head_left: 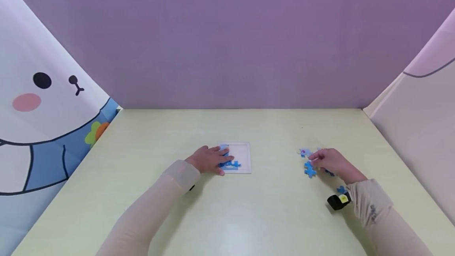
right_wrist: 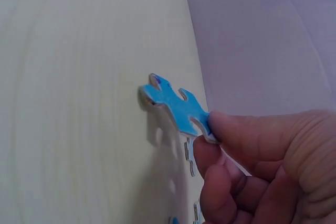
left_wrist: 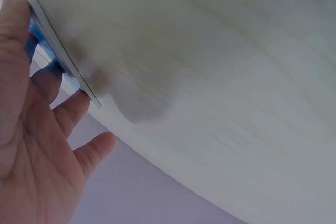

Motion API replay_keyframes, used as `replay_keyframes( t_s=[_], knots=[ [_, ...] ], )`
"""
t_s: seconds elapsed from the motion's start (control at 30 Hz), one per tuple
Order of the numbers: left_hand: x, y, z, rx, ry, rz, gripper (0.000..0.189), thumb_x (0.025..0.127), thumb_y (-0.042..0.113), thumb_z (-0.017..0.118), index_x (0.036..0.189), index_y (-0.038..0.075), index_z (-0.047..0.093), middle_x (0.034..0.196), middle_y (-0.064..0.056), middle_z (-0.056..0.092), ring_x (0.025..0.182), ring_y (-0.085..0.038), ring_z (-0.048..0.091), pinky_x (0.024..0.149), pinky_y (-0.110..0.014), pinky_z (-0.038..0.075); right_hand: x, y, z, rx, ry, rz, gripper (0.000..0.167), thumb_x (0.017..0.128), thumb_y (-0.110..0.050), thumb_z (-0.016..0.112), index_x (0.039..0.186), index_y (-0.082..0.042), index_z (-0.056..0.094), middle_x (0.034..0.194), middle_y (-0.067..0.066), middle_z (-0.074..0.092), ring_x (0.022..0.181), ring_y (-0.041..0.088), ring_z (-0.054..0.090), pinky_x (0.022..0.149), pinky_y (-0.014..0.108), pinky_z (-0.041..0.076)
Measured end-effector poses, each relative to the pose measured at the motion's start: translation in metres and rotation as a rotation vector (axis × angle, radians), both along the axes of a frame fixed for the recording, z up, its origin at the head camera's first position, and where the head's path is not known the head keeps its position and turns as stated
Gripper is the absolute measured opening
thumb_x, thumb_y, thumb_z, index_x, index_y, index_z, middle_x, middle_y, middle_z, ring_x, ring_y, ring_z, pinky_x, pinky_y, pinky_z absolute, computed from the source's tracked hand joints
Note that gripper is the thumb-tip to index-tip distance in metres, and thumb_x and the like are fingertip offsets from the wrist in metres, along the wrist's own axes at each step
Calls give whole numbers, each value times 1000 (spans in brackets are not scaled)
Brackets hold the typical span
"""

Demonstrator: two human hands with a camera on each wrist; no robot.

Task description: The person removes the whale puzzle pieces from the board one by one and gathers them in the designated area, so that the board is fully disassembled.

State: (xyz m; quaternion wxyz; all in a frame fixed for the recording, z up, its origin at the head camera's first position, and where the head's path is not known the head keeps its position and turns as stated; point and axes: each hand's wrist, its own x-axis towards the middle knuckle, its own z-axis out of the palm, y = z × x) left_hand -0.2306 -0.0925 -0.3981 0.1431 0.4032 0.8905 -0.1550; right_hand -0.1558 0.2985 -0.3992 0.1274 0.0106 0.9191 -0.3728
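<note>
My left hand point(head_left: 209, 159) rests with fingers spread over the left part of a small white puzzle tray point(head_left: 250, 158). Blue jigsaw pieces point(head_left: 234, 165) lie along the tray's left and lower sides, partly hidden by the fingers. In the left wrist view, the fingertips touch the edge of the tray point(left_wrist: 63, 59). Over to the right, thumb and forefinger of my right hand point(head_left: 332, 163) pinch one end of a blue puzzle piece point(right_wrist: 181, 109). That piece is tilted, its far end low over the table, with a shadow beside it.
Loose puzzle pieces point(head_left: 304, 152) lie around the right hand, some partly covered by it. Another blue piece point(head_left: 342, 189) is by the right wrist, near a black wrist device point(head_left: 339, 201). A purple backdrop point(head_left: 241, 50) rises behind the pale table point(head_left: 227, 216).
</note>
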Motion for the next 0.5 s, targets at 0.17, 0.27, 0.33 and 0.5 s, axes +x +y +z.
replay_keyframes(
  t_s=[0.17, 0.27, 0.33, 0.5],
  knots=[
    [-1, 0, -3, -3, 4, 10, 65, 93, 56, 48, 151, 32, 29, 158, 3, 23, 142, -24, 25, 105, -50, 34, -1, -2, 0, 50, 1, 3, 25, 90, -8, 62, 109, 9, 63, 89, 8, 65, 74, 19, 58, 64, 33, 47],
    [0, -1, -3, 1, 7, 11, 65, 93, 56, 48, 151, 32, 30, 158, 3, 23, 142, -24, 25, 105, -50, 35, -2, -5, 1, 88, 15, 15, 25, 90, -8, 61, 108, 9, 64, 86, 7, 64, 71, 19, 56, 64, 33, 45],
    [0, -1, -3, 0, 6, 9, 65, 93, 56, 47, 151, 32, 29, 158, 3, 23, 142, -23, 25, 105, -49, 35, -2, -6, 2, 114, 31, 24, 25, 89, -8, 62, 106, 9, 65, 85, 7, 64, 70, 18, 55, 63, 33, 45],
    [1, -3, -1, 3, 3, 11, 65, 93, 56, 47, 151, 32, 29, 158, 3, 23, 142, -23, 25, 105, -49, 35, -5, -10, 2, 174, 71, 50, 22, 87, -7, 63, 101, 8, 67, 85, 8, 66, 72, 17, 55, 66, 33, 45]
  ],
)
